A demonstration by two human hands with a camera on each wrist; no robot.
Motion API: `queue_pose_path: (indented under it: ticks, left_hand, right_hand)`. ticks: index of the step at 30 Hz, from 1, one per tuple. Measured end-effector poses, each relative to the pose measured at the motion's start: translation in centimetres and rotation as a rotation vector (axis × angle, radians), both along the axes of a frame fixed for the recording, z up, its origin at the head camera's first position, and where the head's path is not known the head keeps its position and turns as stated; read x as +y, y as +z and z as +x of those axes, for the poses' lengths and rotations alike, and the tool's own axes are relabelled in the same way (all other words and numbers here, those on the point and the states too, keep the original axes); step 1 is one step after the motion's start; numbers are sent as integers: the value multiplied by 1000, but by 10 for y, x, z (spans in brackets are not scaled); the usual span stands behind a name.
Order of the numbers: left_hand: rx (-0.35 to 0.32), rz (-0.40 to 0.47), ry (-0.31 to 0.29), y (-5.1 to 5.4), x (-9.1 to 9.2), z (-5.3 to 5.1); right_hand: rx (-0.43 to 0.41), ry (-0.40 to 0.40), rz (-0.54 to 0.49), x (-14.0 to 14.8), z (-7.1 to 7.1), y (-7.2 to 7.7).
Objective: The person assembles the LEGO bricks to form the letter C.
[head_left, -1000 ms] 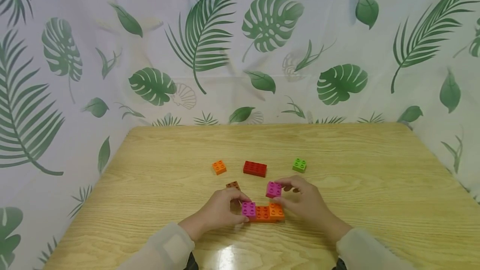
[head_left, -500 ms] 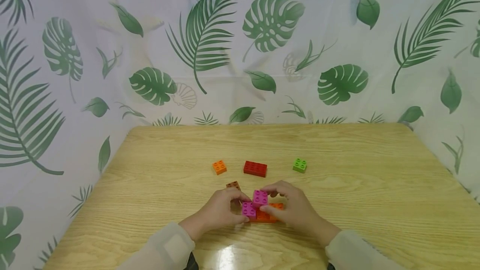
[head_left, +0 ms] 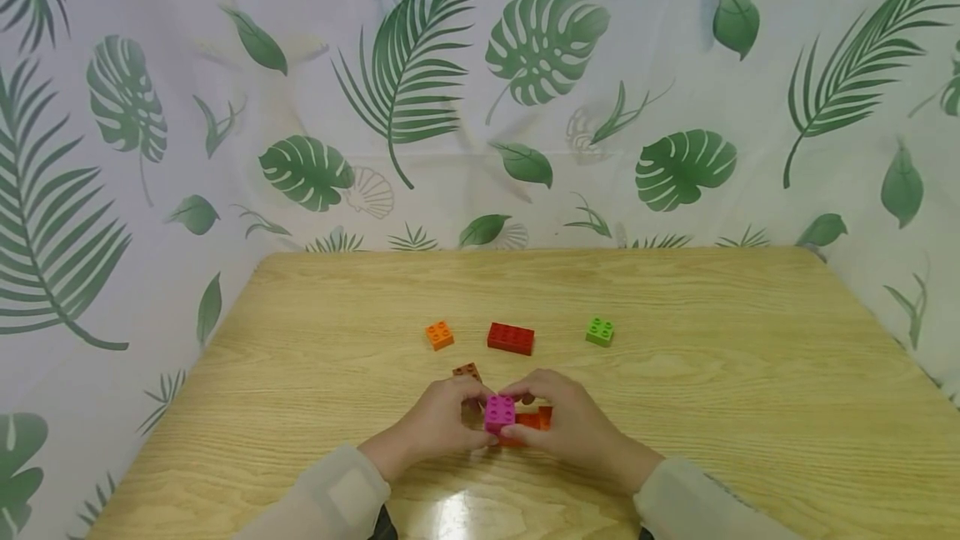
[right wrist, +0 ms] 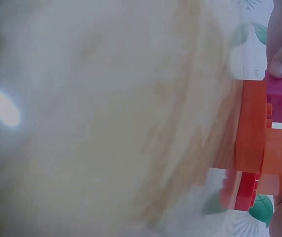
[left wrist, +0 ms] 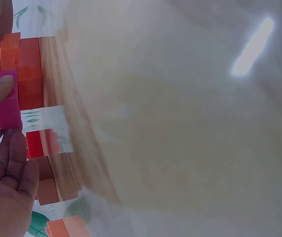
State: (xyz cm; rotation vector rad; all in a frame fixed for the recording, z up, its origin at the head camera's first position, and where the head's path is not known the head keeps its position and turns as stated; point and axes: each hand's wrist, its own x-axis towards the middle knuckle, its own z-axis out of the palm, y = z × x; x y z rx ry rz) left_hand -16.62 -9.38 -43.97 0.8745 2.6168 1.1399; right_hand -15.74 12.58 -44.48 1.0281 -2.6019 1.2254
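Note:
A long orange brick (right wrist: 252,123) lies on the table. On its right end is a small orange brick (right wrist: 277,150), mostly behind fingers in the head view. On its left end is a pink brick (left wrist: 9,106), which my left hand (head_left: 435,419) pinches between thumb and fingers. Directly over that one sits a second pink brick (head_left: 500,411), studs up, gripped by my right hand (head_left: 573,423). The two pink bricks appear stacked; whether they are fully pressed together I cannot tell.
Behind my left hand lies a brown brick (head_left: 467,371), partly hidden. Farther back are a loose orange brick (head_left: 439,335), a red brick (head_left: 511,338) and a green brick (head_left: 599,332). A leaf-printed cloth (head_left: 450,107) hangs behind the wooden table (head_left: 337,298).
My right hand has carried the second pink brick leftward and down, from over the right end of the orange brick onto the first pink one. My left hand has stayed in place.

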Motion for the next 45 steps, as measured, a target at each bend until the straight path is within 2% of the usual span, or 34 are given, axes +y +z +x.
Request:
queue_pose_path:
  ticks: [8, 26, 36, 45]
  left_hand:
    - [-7, -4, 5, 1, 0, 1]
    - [-2, -7, 2, 2, 1, 1]
    - [23, -7, -7, 3, 1, 1]
    - [-14, 37, 19, -1, -8, -2]
  right_hand:
    - [-36, -13, 72, -4, 0, 9]
    - [-102, -10, 166, -8, -4, 25]
    - [-108, -23, 172, -8, -5, 21]
    - [-118, -44, 188, -9, -5, 21]
